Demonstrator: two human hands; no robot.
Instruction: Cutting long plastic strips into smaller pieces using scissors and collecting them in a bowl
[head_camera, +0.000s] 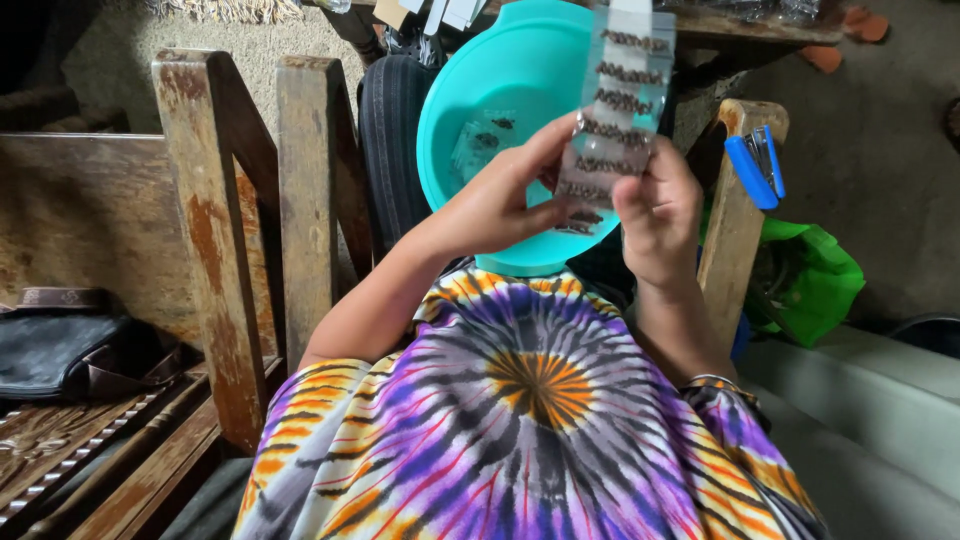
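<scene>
From my feed, left to right: black bag (70, 350) on the wooden bench (120, 440), well apart from the work. Two worn wooden posts (215, 230), then a tyre (392, 140) just behind the teal basin (500, 90).

Left hand (500, 200) is closed on the lower left edge of a clear plastic strip of small dark clips (618, 110), thumb and fingers pinching it. Right hand (658, 210) is clamped on the strip's lower right edge. Strip is held upright over the basin, lower end at the hands.

My read: sorting or checking step, strip in hand. Next move calls for a steady two-hand grip, since the strip looks floppy.

Room: tight. Basin close in front, chair arm (730, 220) with blue stapler (757, 165) just right of the right hand, green bag (810, 275) beyond.
</scene>
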